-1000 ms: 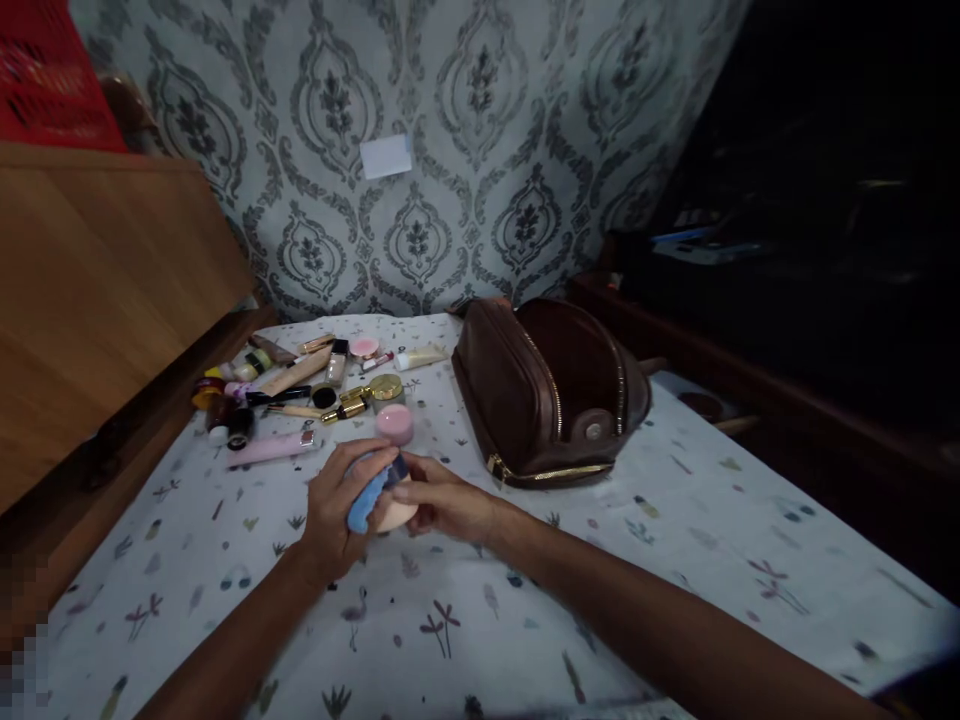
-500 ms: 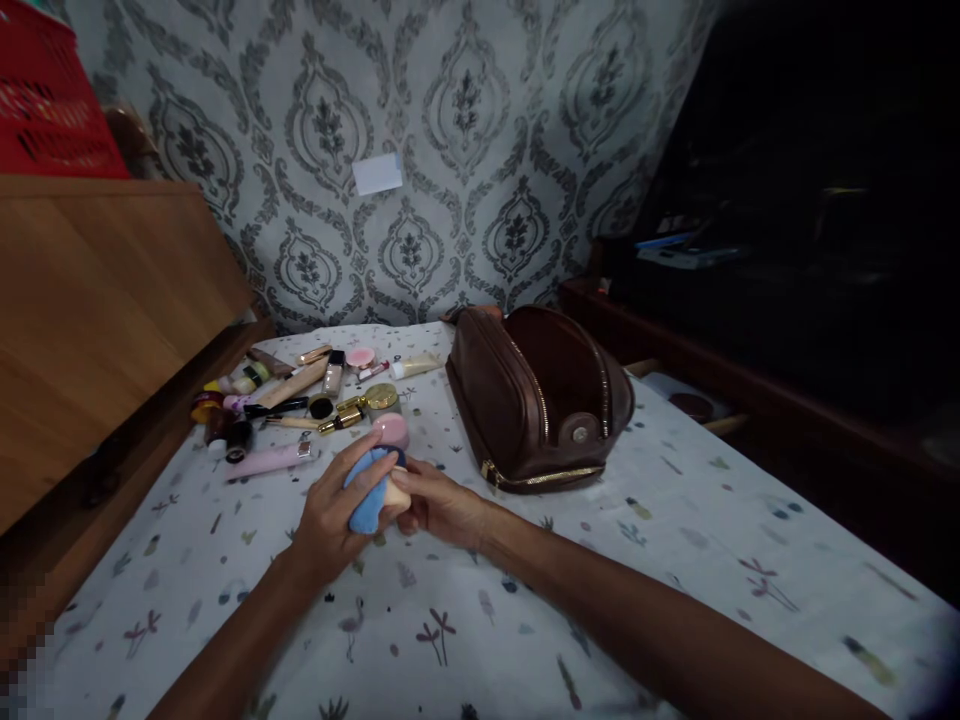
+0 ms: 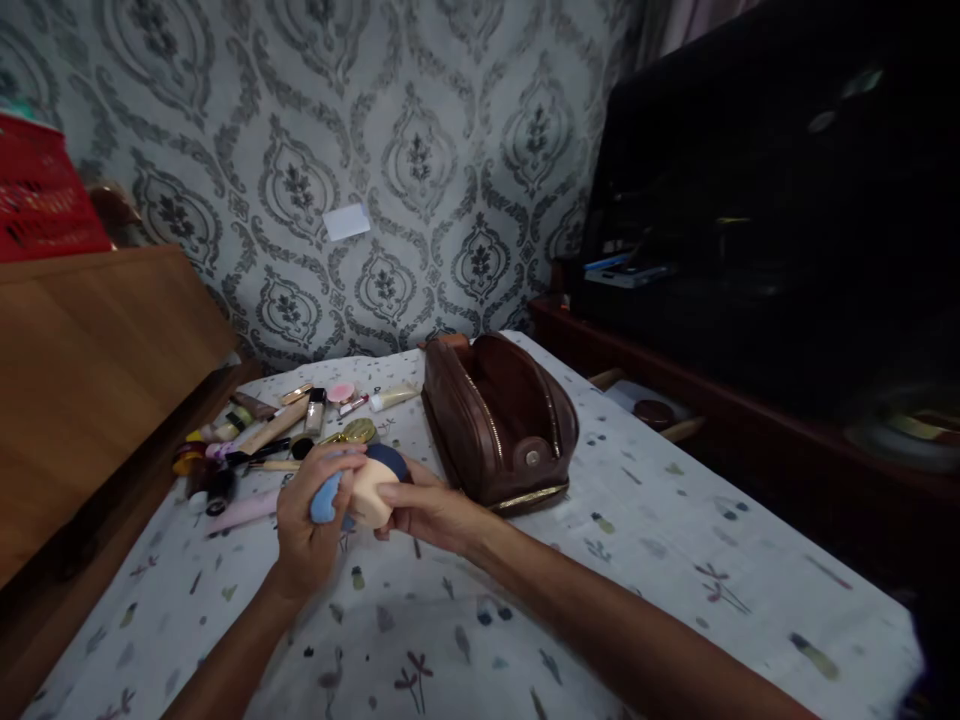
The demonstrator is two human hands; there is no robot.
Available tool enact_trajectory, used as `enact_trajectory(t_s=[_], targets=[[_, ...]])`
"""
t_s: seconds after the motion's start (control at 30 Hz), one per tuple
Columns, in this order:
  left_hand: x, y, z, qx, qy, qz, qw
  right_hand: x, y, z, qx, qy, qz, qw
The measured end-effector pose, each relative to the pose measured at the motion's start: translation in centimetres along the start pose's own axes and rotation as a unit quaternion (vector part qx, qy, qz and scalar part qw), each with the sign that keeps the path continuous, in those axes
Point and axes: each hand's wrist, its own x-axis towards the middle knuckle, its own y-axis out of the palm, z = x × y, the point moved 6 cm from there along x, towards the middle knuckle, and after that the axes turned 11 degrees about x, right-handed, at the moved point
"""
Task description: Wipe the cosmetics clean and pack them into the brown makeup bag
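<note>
- Two hands, both near the centre of the frame, meet around one cream-coloured container (image 3: 369,492) with a dark blue end.
- The left hand (image 3: 307,515) is curled, partly closed over one light blue cloth (image 3: 325,500), which lies against the container.
- The right hand (image 3: 435,512) is bent round the container's right side, thumb on the cream part.
- One brown bag (image 3: 459,425) sits right of centre, unzipped, on the printed white sheet (image 3: 600,600).
- Left of the bag lies a cluster of cosmetics, too crowded to count fully. Distinct in it: one pink compact (image 3: 341,393), one black-capped bottle (image 3: 316,412), one pale tube (image 3: 395,398), one gold-topped round item (image 3: 360,430) and one pink tube (image 3: 244,512), partly behind the left hand.
- One red basket (image 3: 45,190) stands at the upper left, on one wooden panel (image 3: 97,370).
- One white card (image 3: 346,222) shows against the patterned wall (image 3: 420,100), left of centre.
</note>
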Motion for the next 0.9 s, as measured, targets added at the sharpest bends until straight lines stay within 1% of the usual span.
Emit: enact_trajectory(t_s=[0.07, 0.13, 0.2, 0.23, 0.27, 0.3, 0.37, 0.4, 0.47, 0.53, 0.57, 0.63, 0.67, 0.7, 0.73, 0.77, 0.83, 0.87, 0.9], targets=[[1.6, 0.3, -0.7, -0.012, -0.031, -0.032, 0.999, -0.7, 0.9, 2.0, -0.025, -0.036, 0.0, 0.999], [3.0, 1.1, -0.8, -0.021, -0.074, -0.055, 0.996, -1.8, 1.6, 4.1, -0.054, -0.073, -0.007, 0.996], [4.3, 2.6, -0.6, -0.031, -0.11, -0.049, 0.992, -3.0, 2.0, 6.2, -0.085, -0.108, -0.016, 0.99], [4.9, 3.6, -0.5, -0.035, -0.11, -0.029, 0.993, -3.7, 2.1, 7.4, -0.096, -0.128, -0.021, 0.987], [5.5, 4.8, -0.6, -0.037, -0.093, -0.001, 0.995, -4.3, 2.1, 8.6, -0.104, -0.15, -0.029, 0.983], [6.1, 6.0, -0.8, -0.033, -0.062, 0.033, 0.997, -4.9, 2.1, 9.9, -0.108, -0.173, -0.038, 0.978], [6.9, 8.3, -1.4, 0.004, 0.018, 0.106, 0.994, -6.0, 1.9, 12.6, -0.114, -0.222, -0.06, 0.966], [7.1, 9.4, -1.8, 0.035, 0.06, 0.14, 0.988, -6.4, 1.7, 13.9, -0.119, -0.243, -0.072, 0.96], [7.1, 11.2, -2.5, 0.098, 0.135, 0.21, 0.963, -7.0, 1.0, 16.1, -0.136, -0.27, -0.094, 0.948], [6.7, 12.5, -3.0, 0.129, 0.191, 0.266, 0.936, -7.3, 0.0, 17.9, -0.167, -0.282, -0.122, 0.937], [6.5, 12.8, -3.1, 0.133, 0.206, 0.283, 0.927, -7.3, -0.7, 18.5, -0.187, -0.284, -0.14, 0.93], [6.2, 13.1, -3.0, 0.132, 0.214, 0.293, 0.923, -7.2, -2.1, 19.4, -0.238, -0.278, -0.186, 0.912], [6.0, 13.1, -2.9, 0.131, 0.213, 0.291, 0.923, -7.1, -2.8, 19.7, -0.275, -0.272, -0.212, 0.897], [5.9, 13.0, -2.7, 0.13, 0.212, 0.288, 0.925, -7.0, -3.2, 20.0, -0.323, -0.266, -0.237, 0.876], [5.7, 13.0, -2.6, 0.128, 0.211, 0.283, 0.927, -6.8, -3.5, 20.2, -0.385, -0.259, -0.26, 0.847], [5.6, 12.9, -2.5, 0.127, 0.209, 0.278, 0.929, -6.5, -3.6, 20.4, -0.455, -0.25, -0.278, 0.808], [5.4, 12.8, -2.3, 0.128, 0.204, 0.268, 0.933, -5.7, -3.4, 20.6, -0.588, -0.219, -0.295, 0.72], [5.3, 12.8, -2.2, 0.131, 0.202, 0.262, 0.934, -5.2, -3.4, 20.6, -0.638, -0.196, -0.299, 0.683], [5.2, 12.8, -2.2, 0.136, 0.201, 0.257, 0.935, -4.7, -3.5, 20.5, -0.673, -0.169, -0.303, 0.654]])
